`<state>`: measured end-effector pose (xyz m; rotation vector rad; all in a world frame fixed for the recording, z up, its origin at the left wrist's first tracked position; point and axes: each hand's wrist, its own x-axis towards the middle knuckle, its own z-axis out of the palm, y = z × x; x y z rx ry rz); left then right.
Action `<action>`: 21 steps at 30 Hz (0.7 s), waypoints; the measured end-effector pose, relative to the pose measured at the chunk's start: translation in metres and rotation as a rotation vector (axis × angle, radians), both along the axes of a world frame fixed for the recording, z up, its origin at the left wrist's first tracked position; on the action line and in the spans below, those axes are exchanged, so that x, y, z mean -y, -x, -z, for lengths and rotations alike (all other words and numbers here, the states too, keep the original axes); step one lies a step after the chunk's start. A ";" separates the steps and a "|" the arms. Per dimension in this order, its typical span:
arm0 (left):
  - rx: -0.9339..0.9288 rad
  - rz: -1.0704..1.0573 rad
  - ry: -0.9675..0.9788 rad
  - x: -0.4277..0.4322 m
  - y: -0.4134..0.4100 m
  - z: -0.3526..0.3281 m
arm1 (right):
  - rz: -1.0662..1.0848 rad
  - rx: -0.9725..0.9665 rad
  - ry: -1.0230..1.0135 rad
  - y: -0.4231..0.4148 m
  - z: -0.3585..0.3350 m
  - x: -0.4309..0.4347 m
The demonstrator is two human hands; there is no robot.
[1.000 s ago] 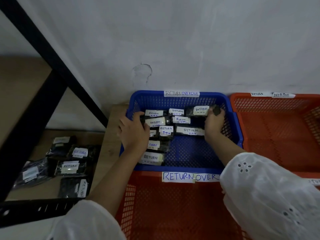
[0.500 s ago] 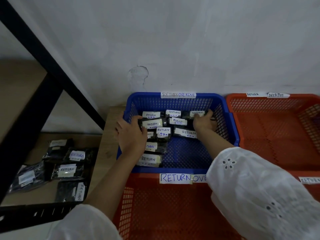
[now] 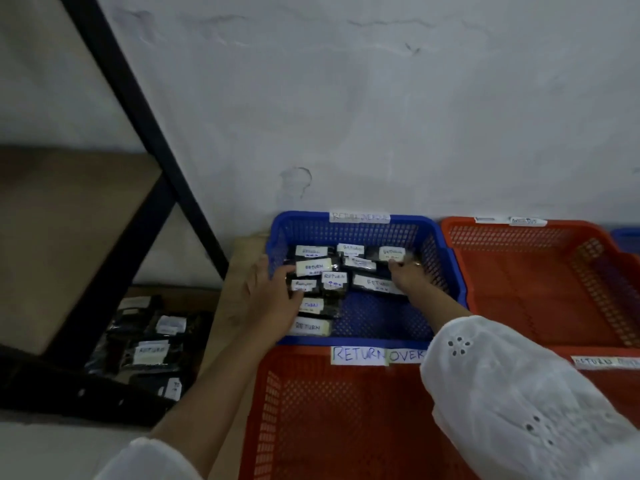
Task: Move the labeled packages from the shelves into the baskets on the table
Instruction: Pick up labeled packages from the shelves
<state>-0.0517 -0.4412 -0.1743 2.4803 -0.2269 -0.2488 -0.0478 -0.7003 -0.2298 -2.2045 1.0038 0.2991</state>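
My left hand (image 3: 273,299) is lying loose and flat across the left side of the pile of labeled packages (image 3: 332,282). Its fingers are stretching straight over the wrappers and the thumb is pointing up beside the basket's left wall, so it is gripping nothing. My right hand (image 3: 410,273) is setting its fingertips at the near edge of the upper-right package (image 3: 391,252). Blur is hiding whether they are pinching it or only touching it, so I cannot tell.

Both hands are reaching into the blue basket (image 3: 360,230), which is sitting mid-frame against the white wall (image 3: 346,116). The dark packages with white RETURN tags are filling its left and far parts, with blue mesh showing at its lower right.

Just below it in the frame, a near orange basket (image 3: 329,410) is touching it and wearing a paper strip (image 3: 360,355) reading RETURN OVER; my white sleeve (image 3: 502,393) is covering the rest. A second orange basket (image 3: 536,282) is sitting just beside the blue one on the right.

At lower left, more tagged shelf packages (image 3: 149,351) are lying on the lower shelf board behind the black shelf frame (image 3: 138,98). A strip of wooden table (image 3: 239,258) is showing between shelf and baskets.
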 end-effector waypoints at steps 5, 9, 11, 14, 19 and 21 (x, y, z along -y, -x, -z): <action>0.096 0.111 -0.086 -0.024 0.010 -0.011 | 0.079 0.024 0.044 0.018 -0.016 -0.017; 0.122 0.166 -0.053 -0.029 0.017 -0.016 | 0.074 0.247 0.153 0.044 -0.046 -0.058; 0.100 0.175 -0.024 -0.031 0.024 -0.018 | 0.021 0.345 0.162 0.061 -0.058 -0.088; 0.115 0.188 0.034 -0.037 0.042 -0.026 | -0.074 0.419 0.192 0.095 -0.074 -0.130; 0.206 0.255 0.140 -0.069 0.088 -0.046 | -0.187 0.494 0.210 0.154 -0.102 -0.187; 0.262 0.284 0.173 -0.092 0.110 -0.055 | -0.211 0.526 0.190 0.180 -0.114 -0.210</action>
